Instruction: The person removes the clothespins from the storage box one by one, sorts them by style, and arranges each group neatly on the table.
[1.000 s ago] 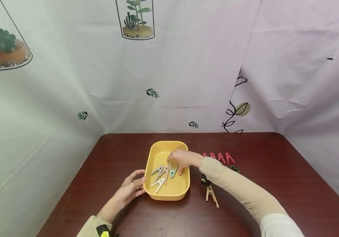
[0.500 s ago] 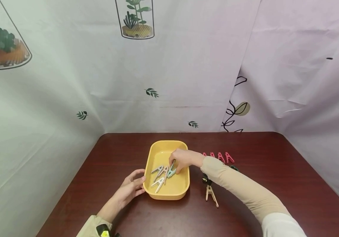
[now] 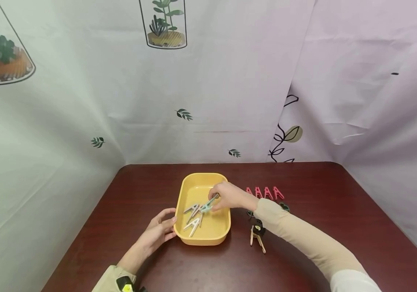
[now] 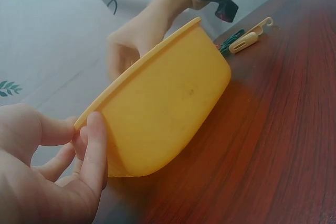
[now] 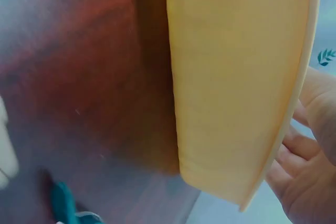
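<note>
My left hand (image 3: 157,231) holds the left side of a yellow plastic tub (image 3: 202,242); in the left wrist view, thumb and fingers pinch its rim. Inside the tub, my right hand (image 3: 229,196) pinches a mint-green clothespin (image 3: 205,208), tilted just over the others. Beneath and beside it lie a grey clothespin (image 3: 191,209), a pale pinkish clothespin (image 3: 200,219) partly covered, and a white clothespin (image 3: 193,225) nearer the front. In the right wrist view the tub wall (image 5: 236,77) hides part of the right hand (image 5: 310,166), and the clothespin is out of sight.
Several pink clothespins (image 3: 266,192) stand in a row right of the tub. Dark green clothespins (image 3: 284,207) lie partly behind the right sleeve (image 3: 303,231). A beige clothespin (image 3: 257,241) lies nearer the front on the dark red table (image 3: 339,194). Patterned cloth walls surround it.
My right hand has taken hold of the mint-green clothespin, lifted it and turned it, shifting it slightly left. The left hand stays at the tub's rim. The head view has shifted slightly.
</note>
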Demonstrator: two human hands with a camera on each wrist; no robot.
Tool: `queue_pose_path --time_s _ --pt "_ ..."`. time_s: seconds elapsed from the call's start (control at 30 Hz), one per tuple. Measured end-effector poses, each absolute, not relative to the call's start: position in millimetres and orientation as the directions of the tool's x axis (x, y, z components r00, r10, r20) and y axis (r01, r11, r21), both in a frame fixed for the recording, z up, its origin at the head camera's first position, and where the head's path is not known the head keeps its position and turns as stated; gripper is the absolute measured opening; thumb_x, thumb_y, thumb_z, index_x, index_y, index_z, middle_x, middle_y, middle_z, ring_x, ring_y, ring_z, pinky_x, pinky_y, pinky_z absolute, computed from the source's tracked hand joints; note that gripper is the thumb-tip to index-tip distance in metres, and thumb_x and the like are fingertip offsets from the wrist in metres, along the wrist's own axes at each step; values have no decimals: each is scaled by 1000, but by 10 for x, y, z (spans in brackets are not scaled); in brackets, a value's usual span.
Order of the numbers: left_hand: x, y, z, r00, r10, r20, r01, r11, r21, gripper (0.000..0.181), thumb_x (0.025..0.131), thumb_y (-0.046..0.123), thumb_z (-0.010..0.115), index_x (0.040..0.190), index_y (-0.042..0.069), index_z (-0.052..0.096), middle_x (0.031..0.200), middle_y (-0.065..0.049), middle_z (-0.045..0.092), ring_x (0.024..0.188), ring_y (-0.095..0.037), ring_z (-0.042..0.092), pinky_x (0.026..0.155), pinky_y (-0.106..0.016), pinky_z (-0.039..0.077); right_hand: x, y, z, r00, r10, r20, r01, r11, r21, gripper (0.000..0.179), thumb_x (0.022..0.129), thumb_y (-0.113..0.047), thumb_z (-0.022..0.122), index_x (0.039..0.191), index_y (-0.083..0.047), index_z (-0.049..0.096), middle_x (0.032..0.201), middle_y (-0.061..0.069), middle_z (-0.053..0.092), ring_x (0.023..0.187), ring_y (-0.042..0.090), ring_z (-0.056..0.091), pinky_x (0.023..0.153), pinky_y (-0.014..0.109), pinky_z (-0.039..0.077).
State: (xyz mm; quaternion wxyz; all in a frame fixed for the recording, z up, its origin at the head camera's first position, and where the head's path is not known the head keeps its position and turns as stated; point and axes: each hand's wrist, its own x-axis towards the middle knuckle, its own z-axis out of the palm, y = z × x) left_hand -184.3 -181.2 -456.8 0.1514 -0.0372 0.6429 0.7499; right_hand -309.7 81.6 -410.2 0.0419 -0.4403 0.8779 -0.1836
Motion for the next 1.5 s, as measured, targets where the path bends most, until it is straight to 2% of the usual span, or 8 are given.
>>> queue_pose_path --time_s 0.2,0.37,0.67,0.8,0.97,1.2,1.37,1.5 --pt "-1842 -1804 -4571 -949 176 -262 -285 -121 951 48 99 13 53 140 6 30 86 5 58 71 -5 58 69 -21 54 -2955 900 -4142 -678 -705 210 -707 548 -447 27 76 -28 83 96 -13 73 94 -3 71 86 17 63 75 26 51" --pt "-1858 -1804 -4585 -949 181 -256 -281 -129 951 47 99 14 54 140 7 31 86 5 59 71 -5 59 69 -21 54 -2840 973 -4129 -735 -609 297 -669 580 -465 28 76 -28 82 97 -13 72 96 -2 71 88 15 64 76 27 52" --pt "-1857 -1816 -4558 -950 158 -269 -287 -108 952 49 97 16 57 139 8 33 88 4 60 73 -6 59 71 -22 53 -2729 1063 -4172 -800 -473 371 -599 580 -552 27 73 -24 85 94 -13 71 90 2 68 73 13 56 63 18 46" --pt "-1859 -1812 -4544 -950 157 -270 -289 -117 950 48 97 16 56 138 9 34 87 5 61 72 -6 60 70 -21 54 -2693 1114 -4194 -805 -448 390 -592 559 -580 26 74 -23 84 94 -12 71 90 6 69 78 20 60 67 22 48" --pt "-1863 -1817 -4539 -949 175 -262 -286 -127 950 47 97 16 57 138 9 34 86 6 61 73 -6 60 71 -21 54 -2629 1163 -4238 -822 -423 382 -569 582 -581 27 74 -25 84 95 -14 71 90 -3 67 84 26 63 81 34 42" --pt "-1871 -1810 -4563 -950 179 -256 -281 -131 951 41 97 14 56 134 12 38 86 5 62 72 -6 60 71 -22 54 -2540 1244 -4299 -822 -357 443 -568 578 -587 29 73 -24 85 96 -13 72 89 -3 68 83 18 63 76 42 56" --pt "-1870 -1801 -4576 -949 174 -264 -287 -124 950 41 98 13 54 134 12 37 88 4 61 74 -7 61 72 -23 54 -2472 1316 -4308 -823 -315 473 -559 596 -577 28 72 -27 86 93 -15 72 87 -5 69 81 15 61 73 40 54" --pt "-1870 -1799 -4582 -948 183 -262 -286 -121 951 43 98 14 55 136 11 35 90 4 62 76 -7 62 73 -23 55 -2432 1385 -4328 -830 -286 480 -542 618 -569 26 73 -28 85 93 -17 71 88 -6 69 79 17 61 72 31 51"
